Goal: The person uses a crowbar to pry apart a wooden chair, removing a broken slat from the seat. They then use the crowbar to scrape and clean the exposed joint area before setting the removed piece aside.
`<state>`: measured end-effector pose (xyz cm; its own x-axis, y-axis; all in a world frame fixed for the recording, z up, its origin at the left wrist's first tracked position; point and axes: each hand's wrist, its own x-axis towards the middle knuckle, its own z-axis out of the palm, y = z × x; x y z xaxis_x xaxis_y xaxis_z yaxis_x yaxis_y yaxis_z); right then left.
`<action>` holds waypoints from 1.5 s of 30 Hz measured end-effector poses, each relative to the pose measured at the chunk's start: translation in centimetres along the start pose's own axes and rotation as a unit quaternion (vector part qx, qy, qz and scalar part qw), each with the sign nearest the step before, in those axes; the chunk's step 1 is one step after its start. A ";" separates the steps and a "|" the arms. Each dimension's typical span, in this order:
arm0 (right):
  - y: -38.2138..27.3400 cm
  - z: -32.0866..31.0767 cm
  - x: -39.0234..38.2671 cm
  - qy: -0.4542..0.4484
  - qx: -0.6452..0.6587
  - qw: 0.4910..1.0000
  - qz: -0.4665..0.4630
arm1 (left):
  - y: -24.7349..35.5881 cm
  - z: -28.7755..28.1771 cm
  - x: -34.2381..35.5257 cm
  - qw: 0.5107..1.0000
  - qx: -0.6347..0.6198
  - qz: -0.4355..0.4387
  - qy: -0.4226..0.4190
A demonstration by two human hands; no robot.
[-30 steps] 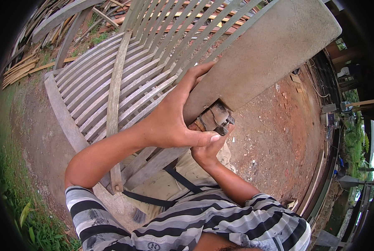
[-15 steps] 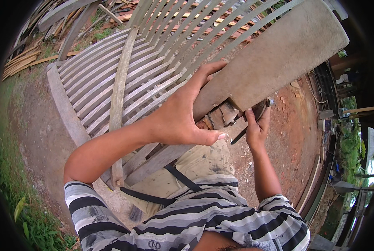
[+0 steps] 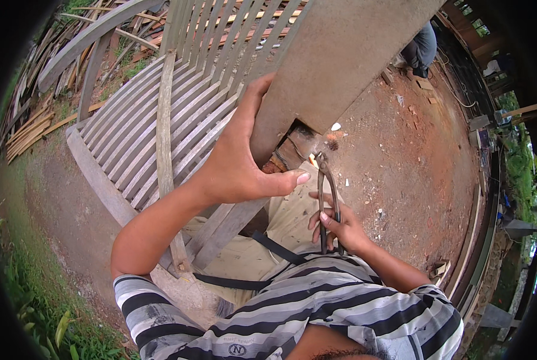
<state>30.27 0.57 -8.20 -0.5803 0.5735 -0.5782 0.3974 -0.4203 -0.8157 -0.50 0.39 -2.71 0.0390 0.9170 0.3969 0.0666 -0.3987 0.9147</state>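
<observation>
The slatted wooden seat (image 3: 142, 123) is standing at left. The left hand (image 3: 229, 171) is clasping the brown board's (image 3: 337, 69) lower end, thumb stretching beneath its notch (image 3: 295, 144); a firm hold should be preventing wobble. Pincers (image 3: 322, 189) are pointing up toward the notch, their handles sitting in the right hand's (image 3: 346, 231) grasp; keeping that thumb clear seems wise.

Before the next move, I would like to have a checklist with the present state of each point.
1. Left hand on the wooden board: ok, spread around its lower end.
2. Right hand holding the pincers: ok, by the handles.
3. Pincers outside the board's notch: ok.
4. Pincers' jaws empty: cannot tell, too small.
5. Left thumb away from the pincers: cannot tell; near in the picture, depth unclear.
</observation>
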 end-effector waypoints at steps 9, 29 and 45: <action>-6.0 -6.4 7.2 0.309 -0.377 0.639 -0.596 | -0.6 0.1 0.4 1.000 0.013 0.013 0.002; -9.8 -6.8 13.1 0.390 -0.478 0.404 -0.675 | -0.5 0.2 0.3 1.000 -0.011 0.008 -0.002; -9.7 -6.1 14.5 0.417 -0.491 0.382 -0.663 | 0.0 0.2 0.3 1.000 -0.024 0.004 -0.008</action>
<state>22.32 17.27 -8.78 -0.4691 0.0209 0.8829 0.4599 0.8592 0.2240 -0.33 0.63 -2.59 0.0545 0.9134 0.4034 0.0182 -0.4049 0.9142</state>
